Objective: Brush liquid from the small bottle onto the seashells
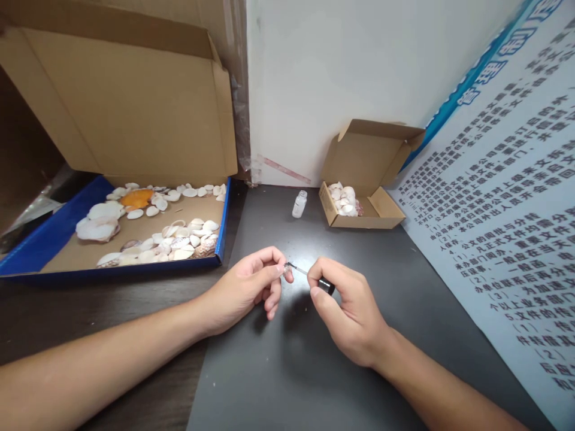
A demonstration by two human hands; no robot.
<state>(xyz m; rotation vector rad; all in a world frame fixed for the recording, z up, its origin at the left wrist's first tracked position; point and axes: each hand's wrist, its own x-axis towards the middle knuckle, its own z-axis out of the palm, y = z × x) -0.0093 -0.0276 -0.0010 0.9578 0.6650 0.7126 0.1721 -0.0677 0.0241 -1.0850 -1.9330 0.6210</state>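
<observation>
Between thumb and fingertips, my left hand (258, 284) pinches a small pale piece (286, 269), maybe a shell; the fingers cover most of it. My right hand (350, 311) is closed around the black cap of a small brush (302, 271). The brush's thin stem points left, and its dark tip meets or nearly meets the small piece. Beyond both hands stands a little glass bottle (298, 205) with whitish contents and no cap on it.
A blue-sided cardboard box (58, 263) with its lid raised holds many white shells (179, 242) and an orange shell (137, 199) at left. A smaller open cardboard box (368, 222) with shells (345, 199) stands back right. A printed board (507, 197) leans along the right side.
</observation>
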